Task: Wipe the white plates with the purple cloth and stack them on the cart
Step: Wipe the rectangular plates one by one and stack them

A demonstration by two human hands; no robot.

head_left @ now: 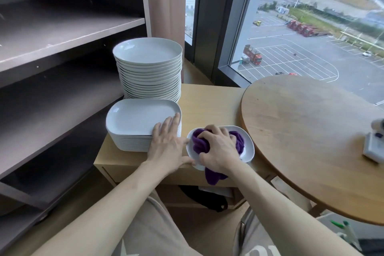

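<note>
While right hand [218, 147] grips bunched cloth [198, 144] on plate [249, 148] at cart [207, 106] front | left hand [167, 144] flat, fingers straight on oblong stack [133, 118] | round stack [147, 56] behind.

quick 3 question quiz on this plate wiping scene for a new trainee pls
1. True or false: the right hand grips the purple cloth inside the small plate.
2. Of the round plates and the oblong plates, which stack stands taller?
3. Fill in: the left hand lies with straight fingers on top of the ___ plates.

Key: 1 true; 2 the round plates; 3 oblong.
</note>
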